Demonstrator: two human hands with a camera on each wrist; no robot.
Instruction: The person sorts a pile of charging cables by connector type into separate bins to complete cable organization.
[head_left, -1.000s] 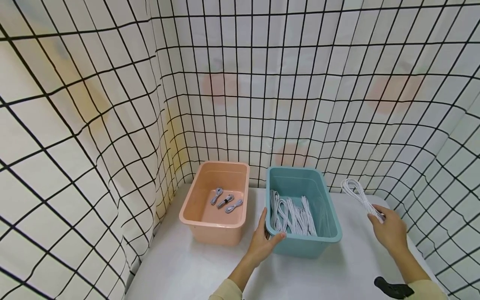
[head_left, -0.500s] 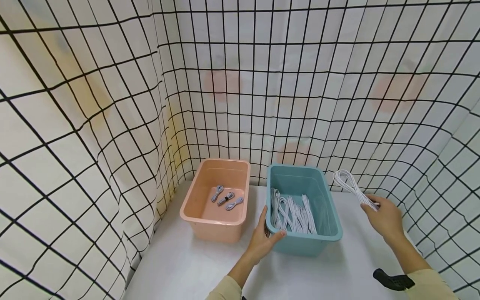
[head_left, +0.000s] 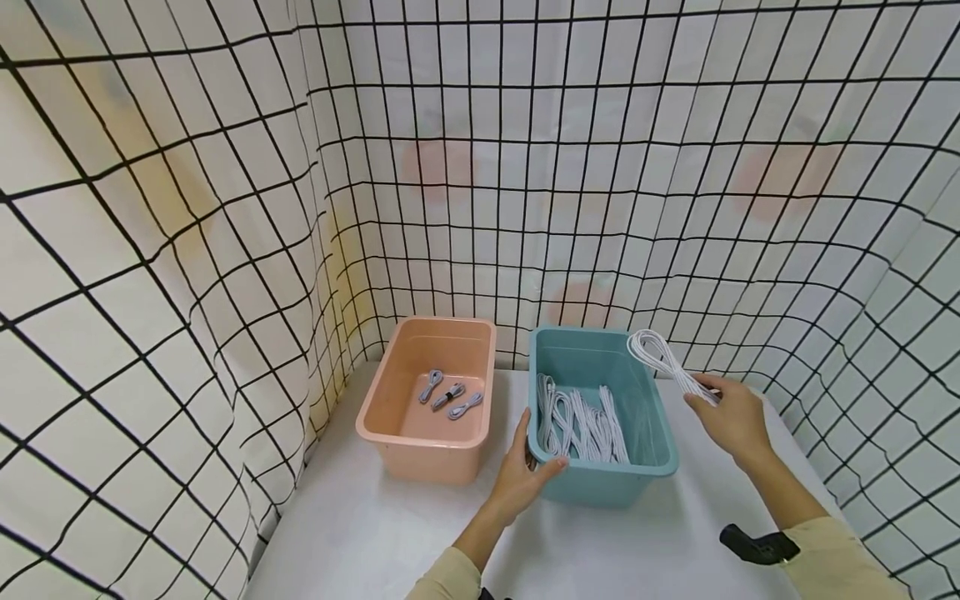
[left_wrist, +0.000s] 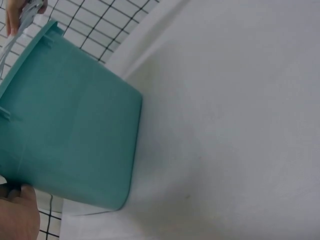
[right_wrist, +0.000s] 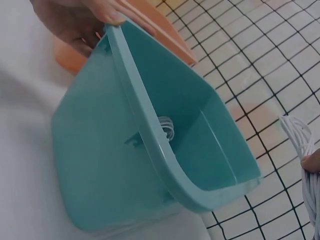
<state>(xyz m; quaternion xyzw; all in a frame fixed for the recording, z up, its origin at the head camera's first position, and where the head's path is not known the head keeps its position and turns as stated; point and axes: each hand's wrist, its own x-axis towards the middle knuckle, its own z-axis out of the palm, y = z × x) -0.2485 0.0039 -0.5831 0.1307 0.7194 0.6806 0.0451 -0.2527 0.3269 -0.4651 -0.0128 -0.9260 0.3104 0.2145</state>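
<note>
My right hand [head_left: 735, 418] pinches one end of a coiled bundle of white cable [head_left: 663, 357]. Its looped end reaches over the right rim of a teal plastic bin [head_left: 611, 487]. Inside that bin, several more white cable bundles [head_left: 588, 425] lie side by side. My left hand [head_left: 517, 479] grips the bin's near left corner, thumb on the front rim and fingers along the left side. The right wrist view shows the left hand [right_wrist: 80, 22] on the rim and the held cable [right_wrist: 302, 142] at the right edge.
Left of the teal bin stands a peach plastic bin [head_left: 431, 461] with three small grey cable bundles [head_left: 447, 397] on its floor. Both bins rest on a white-covered table [head_left: 360, 533]. Black netting [head_left: 480, 208] over white sheeting surrounds the back and sides.
My right hand has carried the white cable bundle leftward and slightly up, from beside the teal bin to its right rim. The left hand keeps its grip on the corner.
</note>
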